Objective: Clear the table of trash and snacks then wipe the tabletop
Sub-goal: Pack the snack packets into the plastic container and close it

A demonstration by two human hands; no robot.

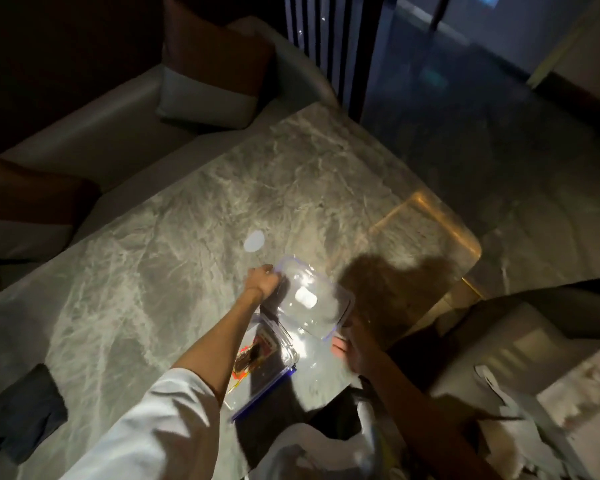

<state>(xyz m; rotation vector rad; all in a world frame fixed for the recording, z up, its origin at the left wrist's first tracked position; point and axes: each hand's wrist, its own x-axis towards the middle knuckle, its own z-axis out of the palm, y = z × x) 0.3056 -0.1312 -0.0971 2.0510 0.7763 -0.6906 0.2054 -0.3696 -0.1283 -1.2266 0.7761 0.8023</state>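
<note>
A clear plastic lid with a blue rim [312, 299] is tilted above the grey marble table [174, 244]. My left hand [261, 280] grips its far left edge. My right hand [347, 348] is at its near right corner, fingers touching the rim. Beneath the lid sits a clear container [260, 368] holding a red and brown snack packet [253, 356]. A dark folded cloth [25, 410] lies at the table's near left edge. A small round white spot [253, 241] shows on the tabletop beyond the lid.
A white plastic bag [312, 452] hangs open at the near table edge, below my arms. A pale sofa with brown-and-grey cushions [208, 71] runs along the far left. A grey armchair [520, 344] stands at the right. The room is dim.
</note>
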